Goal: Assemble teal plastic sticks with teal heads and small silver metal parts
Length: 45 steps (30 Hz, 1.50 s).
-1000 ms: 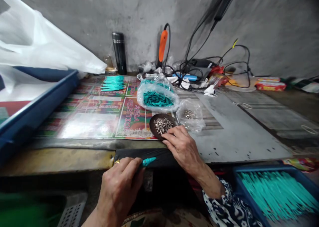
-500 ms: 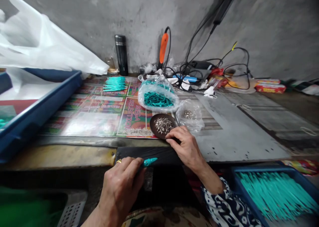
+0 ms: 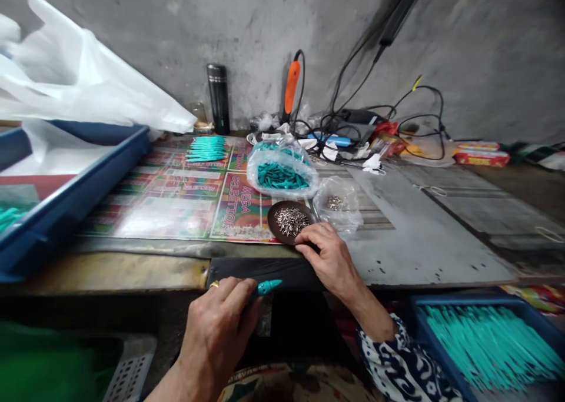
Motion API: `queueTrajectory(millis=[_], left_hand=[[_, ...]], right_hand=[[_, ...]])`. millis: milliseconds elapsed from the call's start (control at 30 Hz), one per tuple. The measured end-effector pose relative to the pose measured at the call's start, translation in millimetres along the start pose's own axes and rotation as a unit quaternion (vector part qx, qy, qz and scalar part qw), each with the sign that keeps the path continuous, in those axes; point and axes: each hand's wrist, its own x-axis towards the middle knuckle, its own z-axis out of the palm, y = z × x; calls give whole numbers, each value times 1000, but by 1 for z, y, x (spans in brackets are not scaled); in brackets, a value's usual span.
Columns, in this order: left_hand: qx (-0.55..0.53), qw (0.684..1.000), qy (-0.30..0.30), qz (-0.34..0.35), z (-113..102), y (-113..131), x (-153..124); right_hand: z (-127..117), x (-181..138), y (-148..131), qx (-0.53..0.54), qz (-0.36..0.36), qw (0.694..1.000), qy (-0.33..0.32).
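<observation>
My left hand (image 3: 220, 325) is closed around a teal pen-like piece (image 3: 269, 286), whose pointed end sticks out to the right beyond the fingers. The rest of that piece is hidden by the hand. At the near right rim of a round brown dish (image 3: 277, 232), my right hand (image 3: 329, 255) has its thumb and fingers pinched together. Whatever sits between those fingertips is too small to make out. Many tiny silvery metal parts (image 3: 291, 221) lie in the dish. Behind it stands an open clear plastic bag of darker teal pointed pieces (image 3: 282, 177).
Another plastic bag (image 3: 339, 208) holds a few metal bits. Teal sticks (image 3: 206, 149) lie in a row at the back left. A blue tray (image 3: 119, 160) stands left, and a second tray holds teal sticks (image 3: 489, 343) low right. Cables (image 3: 331, 119) and a black flask (image 3: 218, 99) line the wall.
The whole view has shifted slightly. Both hands keep nearly the same pose, the left around the teal piece and the right at the dish rim.
</observation>
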Motion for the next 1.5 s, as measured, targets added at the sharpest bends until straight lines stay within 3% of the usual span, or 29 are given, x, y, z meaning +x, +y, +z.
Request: queueTrajectory(millis=[367, 533, 867, 1333, 1500], left_hand=[[2, 1000, -3, 0, -1, 3, 3], [-23, 999, -30, -18, -3, 2, 3], [-77, 989, -107, -71, -8, 7, 5], [-25, 992, -122, -27, -6, 15, 4], [-20, 993, -115, -22, -4, 14, 4]], right_hand=[[-1, -1, 4, 32, 14, 999, 31], [-3, -3, -7, 24, -12, 998, 60], [-6, -22, -69, 131, -73, 987, -49], [-9, -29, -83, -104, -220, 966, -86], [-6, -28, -81, -37, -191, 977, -87]])
